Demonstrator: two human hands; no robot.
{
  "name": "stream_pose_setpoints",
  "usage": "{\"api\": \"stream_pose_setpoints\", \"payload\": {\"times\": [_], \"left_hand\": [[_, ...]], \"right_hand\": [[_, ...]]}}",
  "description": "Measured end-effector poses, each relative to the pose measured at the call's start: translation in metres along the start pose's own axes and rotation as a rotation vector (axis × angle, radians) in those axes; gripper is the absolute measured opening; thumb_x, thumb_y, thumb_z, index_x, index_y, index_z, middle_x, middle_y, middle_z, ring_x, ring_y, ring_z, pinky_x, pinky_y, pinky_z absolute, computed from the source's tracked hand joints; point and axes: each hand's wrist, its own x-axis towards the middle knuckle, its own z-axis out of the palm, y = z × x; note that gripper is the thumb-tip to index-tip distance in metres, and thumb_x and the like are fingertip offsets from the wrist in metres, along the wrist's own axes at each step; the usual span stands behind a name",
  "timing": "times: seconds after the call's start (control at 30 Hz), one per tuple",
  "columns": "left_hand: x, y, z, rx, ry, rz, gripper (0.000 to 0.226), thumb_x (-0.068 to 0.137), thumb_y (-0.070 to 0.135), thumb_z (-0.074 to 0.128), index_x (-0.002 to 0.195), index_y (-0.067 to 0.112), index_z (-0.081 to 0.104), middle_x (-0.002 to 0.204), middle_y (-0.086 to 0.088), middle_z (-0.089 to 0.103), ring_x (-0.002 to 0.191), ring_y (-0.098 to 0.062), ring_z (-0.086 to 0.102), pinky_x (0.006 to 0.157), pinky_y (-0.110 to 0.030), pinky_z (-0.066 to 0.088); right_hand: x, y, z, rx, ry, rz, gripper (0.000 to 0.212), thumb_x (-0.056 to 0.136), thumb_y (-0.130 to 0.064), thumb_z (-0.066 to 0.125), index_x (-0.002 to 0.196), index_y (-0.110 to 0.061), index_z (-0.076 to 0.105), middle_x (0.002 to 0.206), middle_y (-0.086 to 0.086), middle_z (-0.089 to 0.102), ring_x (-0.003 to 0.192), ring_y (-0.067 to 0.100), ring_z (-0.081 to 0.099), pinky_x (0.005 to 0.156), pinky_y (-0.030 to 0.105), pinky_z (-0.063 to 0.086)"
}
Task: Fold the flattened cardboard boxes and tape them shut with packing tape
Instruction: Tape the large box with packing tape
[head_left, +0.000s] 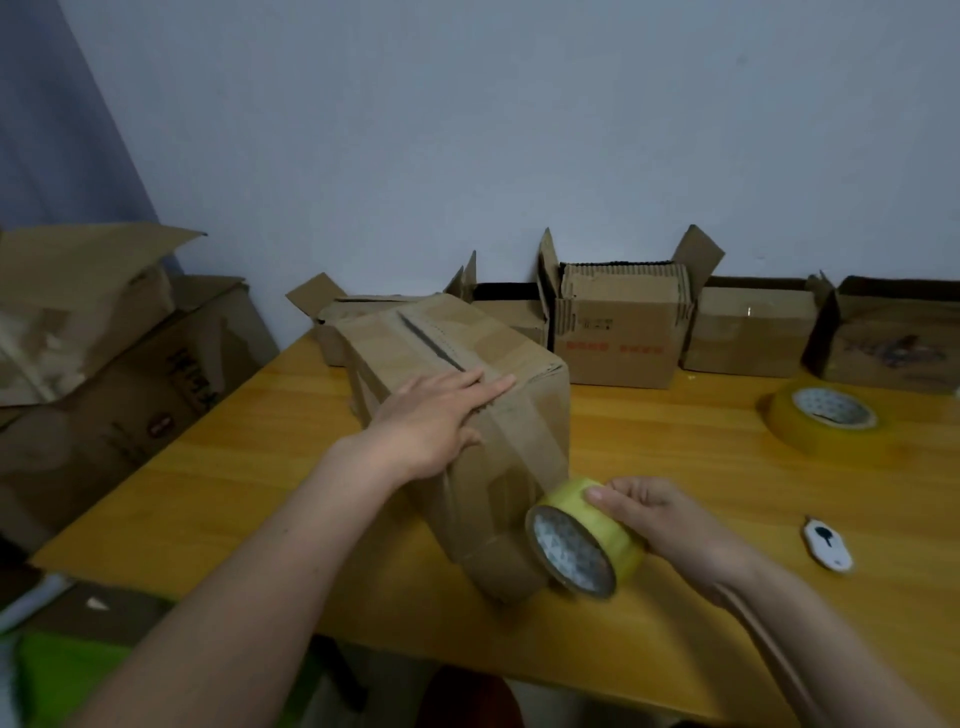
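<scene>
- A brown corrugated cardboard box (457, 415), folded into shape, stands at the centre of the yellow wooden table (675, 431), its long top seam running from 11 o'clock to 5 o'clock.
- The left hand (431, 421) lies flat on the box's top near edge, fingers straight and pressed across the seam, gripping nothing.
- The right hand (654, 514) holds a yellowish roll of clear packing tape (582, 540), fingers curled over its rim, at 5 o'clock from the box, just beside the box's lower corner.
- A strip of tape runs from the roll up the box's near face towards the left hand.
- A second, larger tape roll (826, 415) lies flat on the table at 3 o'clock, well apart from the box.
- A small white cutter (828, 545) lies at 4 o'clock, near the right wrist.
- A row of open-flapped cardboard boxes (618, 327) stands against the pale wall from 12 to 2 o'clock.
- More large cardboard boxes (104, 353) are piled beside the table at 9 o'clock.
</scene>
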Motion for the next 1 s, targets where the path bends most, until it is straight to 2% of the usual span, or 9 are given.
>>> {"api": "stream_pose_setpoints", "payload": {"times": [0.13,0.27,0.37,0.43,0.6,0.7,0.8,0.9,1.0], "left_hand": [[-0.012,0.029,0.016,0.029,0.391,-0.094,0.070,0.095,0.013,0.054,0.148,0.046,0.021,0.162,-0.002,0.012,0.148,-0.026,0.011,0.120,-0.044,0.002],[-0.036,0.082,0.079,-0.419,1.050,0.033,0.045,0.080,0.007,0.062,0.123,0.014,0.055,0.124,-0.003,0.050,0.114,-0.020,0.051,0.097,-0.035,0.048],[-0.041,0.114,0.102,-1.168,0.801,-0.402,0.043,0.084,0.027,0.068,0.122,0.019,0.049,0.118,0.009,0.046,0.113,-0.012,0.050,0.094,-0.028,0.047],[-0.031,0.121,0.106,-1.389,0.636,-0.534,0.053,0.081,0.027,0.076,0.124,0.022,0.046,0.119,0.010,0.051,0.116,-0.011,0.051,0.093,-0.022,0.041],[-0.005,0.120,0.108,-1.576,0.632,-0.648,0.038,0.082,0.008,0.074,0.111,0.018,0.052,0.106,0.003,0.063,0.088,-0.002,0.058,0.067,-0.015,0.044],[-0.002,0.121,0.113,-1.591,0.643,-0.658,0.032,0.085,0.005,0.070,0.108,0.019,0.054,0.102,0.006,0.062,0.085,0.001,0.057,0.062,-0.011,0.042],[-0.001,0.120,0.116,-1.598,0.652,-0.655,0.032,0.085,0.006,0.071,0.109,0.019,0.054,0.099,0.009,0.061,0.086,0.000,0.057,0.064,-0.012,0.041],[-0.001,0.120,0.113,-1.608,0.639,-0.652,0.031,0.085,0.006,0.071,0.110,0.019,0.056,0.099,0.010,0.061,0.085,-0.002,0.058,0.061,-0.012,0.043],[-0.002,0.118,0.111,-1.619,0.620,-0.647,0.030,0.085,0.004,0.070,0.107,0.019,0.057,0.098,0.008,0.061,0.082,-0.003,0.058,0.053,-0.007,0.043]], "right_hand": [[0.001,0.000,0.008,-0.021,0.033,-0.006,0.036,0.085,-0.042,0.057,0.080,-0.006,0.055,0.071,0.012,0.047,0.064,0.019,0.043,0.058,0.023,0.037],[0.004,0.009,0.011,-0.071,0.034,0.001,0.018,0.095,-0.023,0.055,0.086,-0.008,0.054,0.078,0.012,0.051,0.070,0.019,0.047,0.060,0.026,0.037],[0.000,0.010,0.009,-0.011,0.074,0.003,0.009,0.095,-0.017,0.057,0.097,-0.009,0.057,0.072,0.001,0.060,0.059,0.007,0.056,0.054,0.018,0.043],[-0.003,0.010,0.008,0.001,0.070,-0.023,0.009,0.095,-0.014,0.056,0.098,-0.007,0.057,0.069,-0.002,0.059,0.054,0.001,0.053,0.053,0.014,0.041],[0.001,0.029,-0.027,-0.115,0.268,-0.022,0.012,0.095,-0.018,0.055,0.090,-0.009,0.059,0.080,0.006,0.061,0.074,0.017,0.057,0.069,0.028,0.047],[0.002,0.063,-0.079,-0.542,0.694,0.157,0.015,0.094,-0.027,0.056,0.097,-0.014,0.063,0.099,0.008,0.065,0.097,0.029,0.059,0.081,0.039,0.046],[-0.009,0.095,-0.119,-0.888,0.805,0.429,0.029,0.096,-0.025,0.050,0.117,-0.007,0.059,0.122,0.020,0.052,0.118,0.038,0.045,0.093,0.041,0.041],[-0.011,0.112,-0.138,-0.936,0.778,0.603,0.035,0.097,-0.026,0.045,0.115,0.000,0.059,0.121,0.024,0.054,0.116,0.039,0.048,0.091,0.041,0.044],[-0.008,0.111,-0.138,-0.774,0.761,0.574,0.024,0.095,-0.024,0.055,0.091,-0.004,0.067,0.096,0.019,0.064,0.090,0.036,0.060,0.072,0.038,0.048]]}}
